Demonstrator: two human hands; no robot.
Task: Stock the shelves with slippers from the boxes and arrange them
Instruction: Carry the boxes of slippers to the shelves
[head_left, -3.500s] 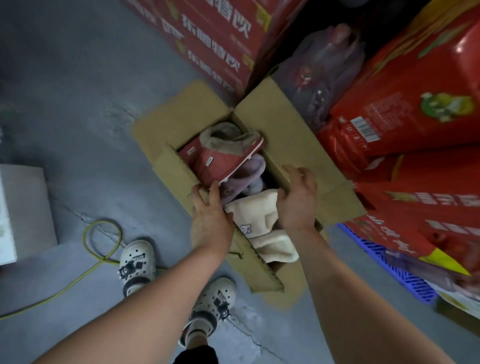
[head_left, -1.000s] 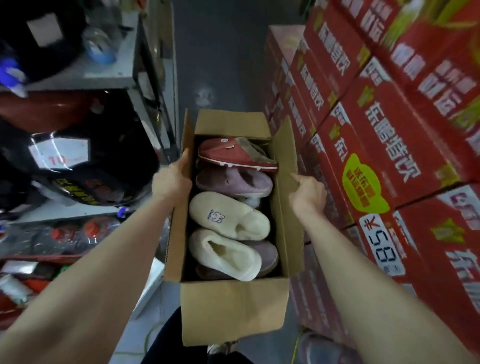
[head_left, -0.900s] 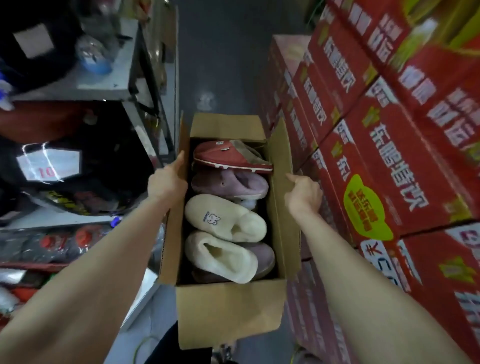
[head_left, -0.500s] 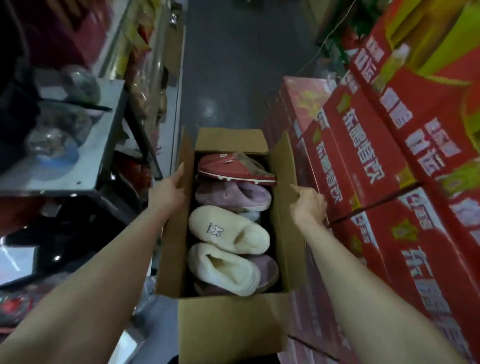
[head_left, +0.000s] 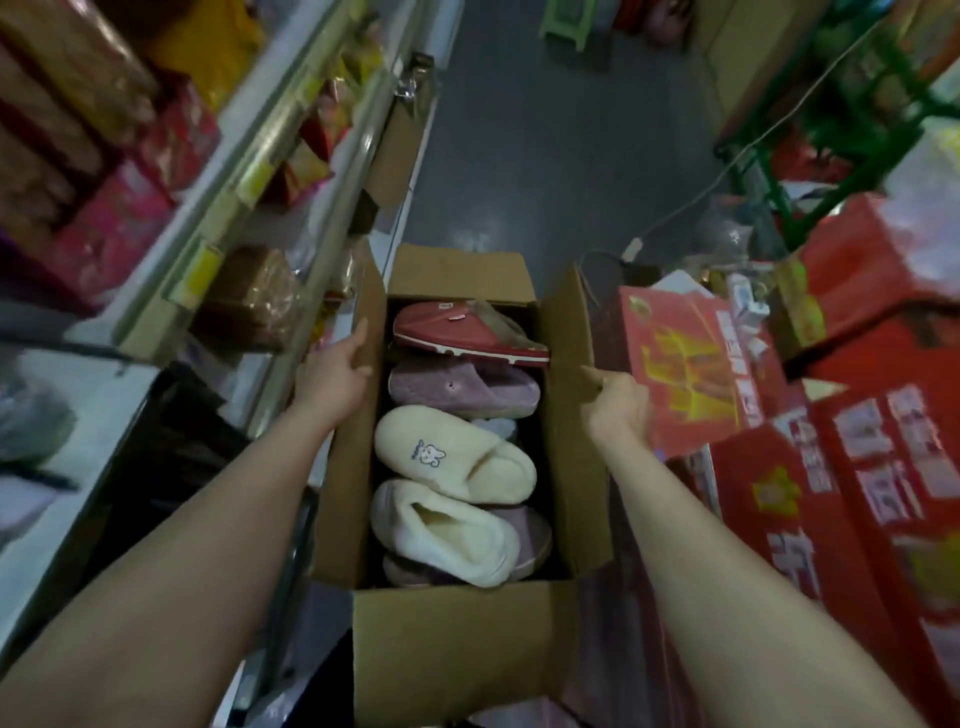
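I hold an open cardboard box (head_left: 457, 654) in front of me, off the floor. My left hand (head_left: 335, 371) grips its left wall, thumb over the flap. My right hand (head_left: 618, 402) grips the right wall from outside. Inside lie several slippers: a red one (head_left: 457, 335) at the far end, a purple fuzzy one (head_left: 462, 387), a cream one with a small rabbit mark (head_left: 447, 452), and a cream-lined one (head_left: 447, 535) nearest me. More slippers lie hidden beneath them.
Shelves (head_left: 218, 208) packed with packaged goods run along my left. Stacked red cartons (head_left: 831, 467) crowd the right. A grey floor aisle (head_left: 545, 145) stretches ahead, with a white cable and power strip (head_left: 634, 249) and a green rack (head_left: 841, 135) at the far right.
The box came up off the floor in both hands. Over the last second my view has moved along the aisle; higher shelves and the far floor have come into sight. My grip stays the same.
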